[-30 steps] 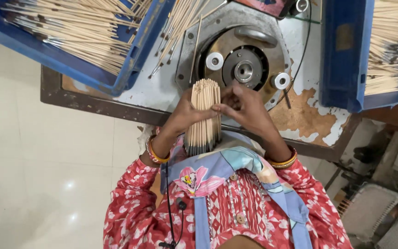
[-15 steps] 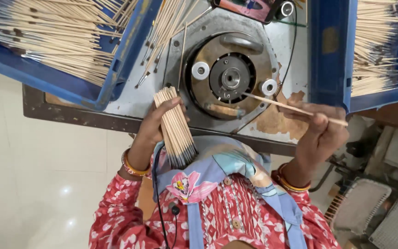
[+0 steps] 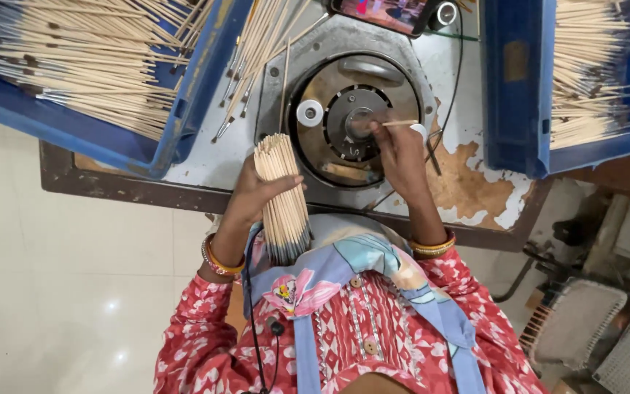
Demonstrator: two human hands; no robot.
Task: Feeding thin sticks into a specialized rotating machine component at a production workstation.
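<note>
The left hand [image 3: 251, 195] is wrapped around a fat bundle of thin sticks [image 3: 283, 197]. The fingers are curled tight on the middle of the bundle. The bundle stands almost straight up and down in the view, with its pale tips near the round machine [image 3: 351, 120] and its dark ends close to the person's chest.

The right hand [image 3: 401, 152] is up over the round machine. Its fingertips pinch one single stick [image 3: 401, 122]. That stick lies flat and points to the right, just above the dark wheel in the middle of the machine. The single stick is well apart from the bundle, with the machine's face between them.

The machine sits on a worn grey table [image 3: 468, 182] with peeling paint. A blue tray [image 3: 191, 102] on the left is full of loose sticks. Another blue tray [image 3: 512, 87] on the right holds more sticks. Some sticks with dark tips [image 3: 253, 66] lie loose on the table, between the left tray and the machine. A phone [image 3: 388, 13] rests at the top edge.
</note>
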